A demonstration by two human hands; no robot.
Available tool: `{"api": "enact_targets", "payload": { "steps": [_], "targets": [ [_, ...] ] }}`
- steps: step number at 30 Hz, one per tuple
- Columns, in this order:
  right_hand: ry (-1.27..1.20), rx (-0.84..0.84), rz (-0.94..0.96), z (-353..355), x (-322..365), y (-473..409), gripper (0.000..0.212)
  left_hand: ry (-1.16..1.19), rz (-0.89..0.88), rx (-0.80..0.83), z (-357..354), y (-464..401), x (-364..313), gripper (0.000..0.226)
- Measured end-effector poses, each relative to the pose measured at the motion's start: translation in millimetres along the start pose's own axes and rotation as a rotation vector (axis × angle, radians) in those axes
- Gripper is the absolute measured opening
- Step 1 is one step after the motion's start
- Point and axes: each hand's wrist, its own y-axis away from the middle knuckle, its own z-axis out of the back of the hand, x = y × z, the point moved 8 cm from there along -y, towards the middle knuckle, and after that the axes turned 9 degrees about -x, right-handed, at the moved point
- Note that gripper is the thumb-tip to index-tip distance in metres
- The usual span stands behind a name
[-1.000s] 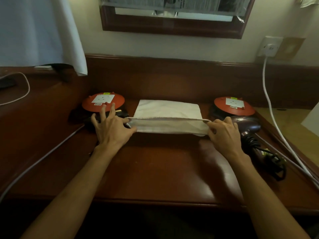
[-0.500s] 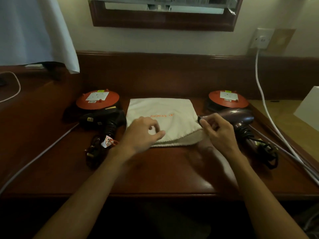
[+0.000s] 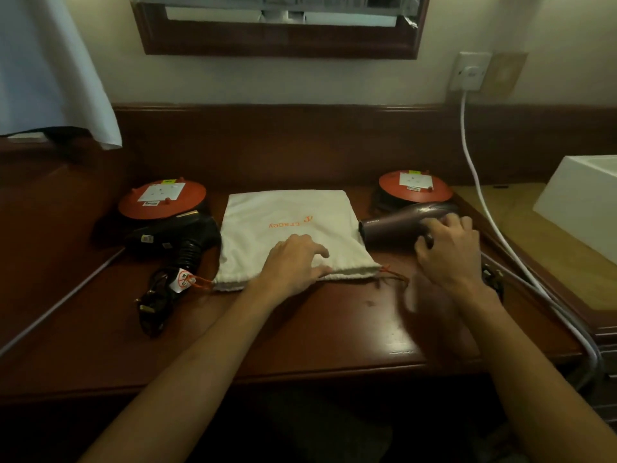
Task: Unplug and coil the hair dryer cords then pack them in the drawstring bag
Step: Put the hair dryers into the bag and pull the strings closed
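Your left grip [image 3: 295, 262] lay flat with fingers relaxed on the drawstring bag [image 3: 290, 228] on the counter [image 3: 300, 329]. Your right grip [image 3: 447, 252] curled around the purple hair dryer [image 3: 397, 222], just right of the bag.

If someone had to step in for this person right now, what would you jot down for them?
Left hand: rests on the cream cloth drawstring bag, near its open edge; whether it pinches the cloth is unclear.
Right hand: fingers curled round the purple hair dryer to the right of the bag.
Black hair dryer lies left of the bag, its cord bundled with the plug free.
Done: both dryers look unplugged; the black one's cord is gathered.
Left: put both dryers in the bag, then pull the drawstring.
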Motion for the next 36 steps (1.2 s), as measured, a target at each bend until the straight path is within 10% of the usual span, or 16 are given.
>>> {"api": "enact_targets", "payload": {
  "steps": [5, 20, 32, 36],
  "targets": [
    [0.189, 0.547, -0.252, -24.5, -50.7, -6.4, 0.073, 0.119, 0.055, 0.060, -16.7, -14.4, -12.0, 0.028],
    [-0.486, 0.389, 0.036, 46.5, -6.6, 22.2, 0.070, 0.532, 0.209, 0.183, -1.7, -72.7, 15.1, 0.006],
    [-0.114, 0.523, 0.268, 3.8, 85.7, 58.4, 0.064, 0.543, -0.031, 0.080, 35.1, -86.0, -12.2, 0.017],
    [-0.046, 0.868, 0.223, -1.3, 79.2, 58.4, 0.095, 0.558, -0.090, 0.049, 40.7, -81.9, -20.9, 0.014]
  ]
}}
